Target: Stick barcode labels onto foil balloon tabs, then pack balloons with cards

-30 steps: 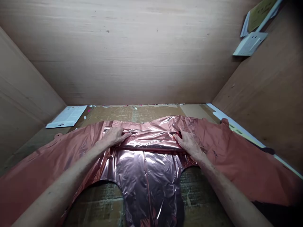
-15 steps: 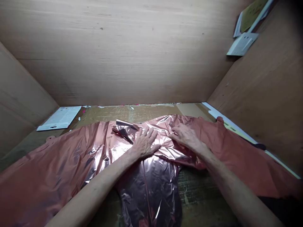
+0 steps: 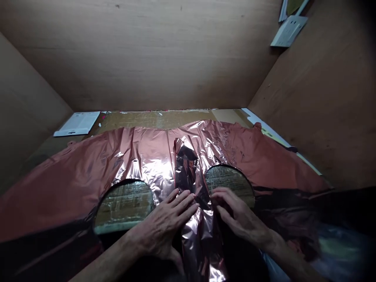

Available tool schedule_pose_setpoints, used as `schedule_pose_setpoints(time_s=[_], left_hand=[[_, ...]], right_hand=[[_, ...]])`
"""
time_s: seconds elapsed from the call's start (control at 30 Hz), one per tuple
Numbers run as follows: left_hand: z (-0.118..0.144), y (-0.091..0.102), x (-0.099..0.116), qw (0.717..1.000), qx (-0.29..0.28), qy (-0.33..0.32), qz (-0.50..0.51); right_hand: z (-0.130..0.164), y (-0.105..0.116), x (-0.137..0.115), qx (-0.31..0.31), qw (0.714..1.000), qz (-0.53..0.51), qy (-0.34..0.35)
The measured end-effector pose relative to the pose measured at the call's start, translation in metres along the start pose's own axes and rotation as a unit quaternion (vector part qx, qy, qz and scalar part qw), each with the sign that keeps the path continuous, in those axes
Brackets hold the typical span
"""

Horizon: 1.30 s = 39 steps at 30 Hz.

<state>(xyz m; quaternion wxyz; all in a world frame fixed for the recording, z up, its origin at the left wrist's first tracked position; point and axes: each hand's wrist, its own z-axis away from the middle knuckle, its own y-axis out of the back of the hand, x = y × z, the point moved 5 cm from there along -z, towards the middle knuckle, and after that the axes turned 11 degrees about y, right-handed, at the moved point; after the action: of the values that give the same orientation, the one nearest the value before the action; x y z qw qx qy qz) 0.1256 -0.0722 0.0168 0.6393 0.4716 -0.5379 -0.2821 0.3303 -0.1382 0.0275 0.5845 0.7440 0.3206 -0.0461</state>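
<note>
Thin, crinkly foil balloon [image 3: 152,156] pressed flat on the worktop [image 3: 164,117]
Left hand [image 3: 166,223] and right hand [image 3: 237,217] are spread open, grasping nothing; light, slippery, easily creased film is judged best pinched at an edge.

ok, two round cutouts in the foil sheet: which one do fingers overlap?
The right-side cutout: the right hand has fingertips over its lower edge. The left-side cutout lies clear of the left hand, beside it.

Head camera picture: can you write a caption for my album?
Two hands, left and right, press flat on a shiny rose-gold foil balloon spread over a cardboard-covered table.
</note>
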Motion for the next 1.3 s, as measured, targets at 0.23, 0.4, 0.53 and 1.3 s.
schedule_pose_setpoints(time_s=[0.23,0.4,0.53,1.3], left_hand=[[0.007,-0.015,-0.003,0.989,0.122,0.046,-0.066],[0.017,-0.009,-0.003,0.957,0.267,0.117,0.004],[-0.002,0.0,-0.022,0.929,0.218,0.293,0.05],[-0.03,-0.054,0.039,0.977,0.086,0.083,-0.177]], right_hand=[[0.002,-0.022,-0.016,-0.013,0.951,0.091,0.295],[-0.018,-0.021,0.004,0.05,0.985,-0.067,0.148],[-0.035,-0.023,0.029,0.107,0.982,-0.144,-0.059],[0.045,-0.02,-0.014,0.033,0.951,0.214,0.222]])
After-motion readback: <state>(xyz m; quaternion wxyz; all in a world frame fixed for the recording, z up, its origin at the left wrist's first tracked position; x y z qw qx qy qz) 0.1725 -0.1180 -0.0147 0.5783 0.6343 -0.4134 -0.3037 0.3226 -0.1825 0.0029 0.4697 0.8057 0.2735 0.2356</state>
